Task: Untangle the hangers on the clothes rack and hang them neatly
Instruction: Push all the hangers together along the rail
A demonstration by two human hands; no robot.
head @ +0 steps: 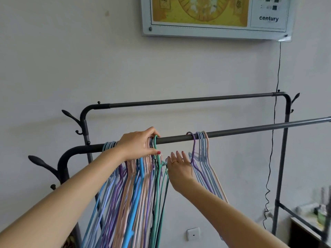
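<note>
A dark metal clothes rack has a near rail (232, 133) and a far rail (179, 100). A thick bunch of pastel hangers (132, 197) in blue, purple, pink and teal hangs at the near rail's left part. My left hand (138, 144) grips the hooks of this bunch at the rail, with a teal hook (155, 140) at its fingertips. My right hand (179, 166) sits just below the rail with fingers straight and spread, touching the necks of the teal hangers. A small separate group of purple, blue and pink hangers (201, 158) hangs neatly to the right.
The near rail runs bare to the right of the small group. Knobbed side hooks (42, 164) stick out at the rack's left end. A framed wall board (215, 17) hangs above, with a black cord (276, 108) running down. Blurred items stand on a low table (304, 228) at bottom right.
</note>
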